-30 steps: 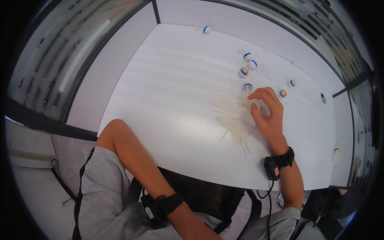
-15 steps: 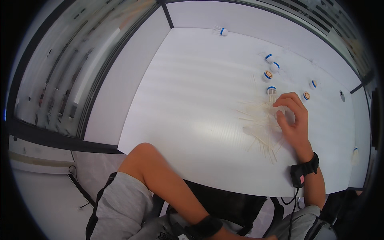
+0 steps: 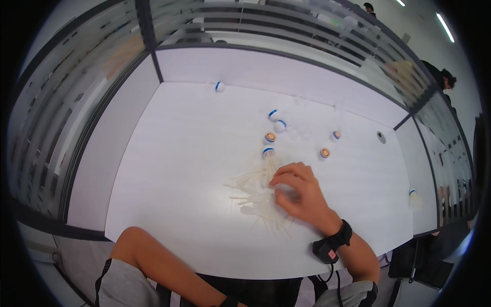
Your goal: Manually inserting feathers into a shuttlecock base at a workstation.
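My right hand (image 3: 303, 196) hovers over or rests on a spread of thin pale sticks (image 3: 250, 180), which look like feather shafts. Its fingers are curled and a gap shows between thumb and forefinger, with nothing visibly held. Just beyond the fingertips, a shuttlecock head with a blue band (image 3: 268, 152) has sticks running from it toward me. Bent at the elbow, my left arm (image 3: 166, 267) lies along the near table edge; its hand is below the picture.
Several blue-banded white shuttlecock heads, including an upturned one (image 3: 270, 137), stand farther back. Another head (image 3: 325, 153) is to the right, and one (image 3: 219, 87) is by the back panel. A shuttlecock (image 3: 414, 198) lies beside the right panel. Low partitions enclose the white table (image 3: 169, 163).
The view has tilted up and turned right, so the table's things appear lower and farther left. My right hand keeps nearly the same pose over the sticks. My left hand remains out of sight.
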`<state>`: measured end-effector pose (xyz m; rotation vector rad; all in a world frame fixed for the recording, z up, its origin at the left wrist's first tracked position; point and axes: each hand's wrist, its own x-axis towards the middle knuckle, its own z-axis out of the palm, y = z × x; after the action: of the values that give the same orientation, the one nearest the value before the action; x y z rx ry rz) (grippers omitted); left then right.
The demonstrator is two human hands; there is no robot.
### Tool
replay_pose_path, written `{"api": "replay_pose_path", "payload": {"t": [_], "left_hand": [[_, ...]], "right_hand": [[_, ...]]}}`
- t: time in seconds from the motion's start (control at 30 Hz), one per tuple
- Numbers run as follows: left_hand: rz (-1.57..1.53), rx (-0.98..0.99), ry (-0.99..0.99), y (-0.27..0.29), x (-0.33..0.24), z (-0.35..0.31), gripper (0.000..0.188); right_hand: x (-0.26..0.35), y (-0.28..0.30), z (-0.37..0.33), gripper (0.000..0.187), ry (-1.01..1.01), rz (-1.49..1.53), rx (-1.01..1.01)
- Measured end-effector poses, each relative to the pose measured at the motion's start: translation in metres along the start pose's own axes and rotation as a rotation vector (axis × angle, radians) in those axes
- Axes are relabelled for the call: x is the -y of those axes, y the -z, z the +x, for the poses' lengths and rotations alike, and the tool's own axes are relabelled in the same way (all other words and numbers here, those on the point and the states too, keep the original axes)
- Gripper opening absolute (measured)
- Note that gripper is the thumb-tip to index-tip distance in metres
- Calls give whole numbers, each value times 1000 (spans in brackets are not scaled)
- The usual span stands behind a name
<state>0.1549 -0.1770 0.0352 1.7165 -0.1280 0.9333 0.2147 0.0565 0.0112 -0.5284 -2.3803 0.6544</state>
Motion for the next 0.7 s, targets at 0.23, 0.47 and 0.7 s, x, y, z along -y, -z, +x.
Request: {"api": "replay_pose_path", "payload": {"t": [0.23,0.47,0.7], "left_hand": [[-318,-4,459,18,4,26,67],[-25,-20,359,-3,42,16,54],[-234,36,346,-8,34,4,45]], "right_hand": [[6,4,3,17,26,-20,20],[5,5,3,18,-24,-46,15],[6,7,6,18,-28,-68,55]]}}
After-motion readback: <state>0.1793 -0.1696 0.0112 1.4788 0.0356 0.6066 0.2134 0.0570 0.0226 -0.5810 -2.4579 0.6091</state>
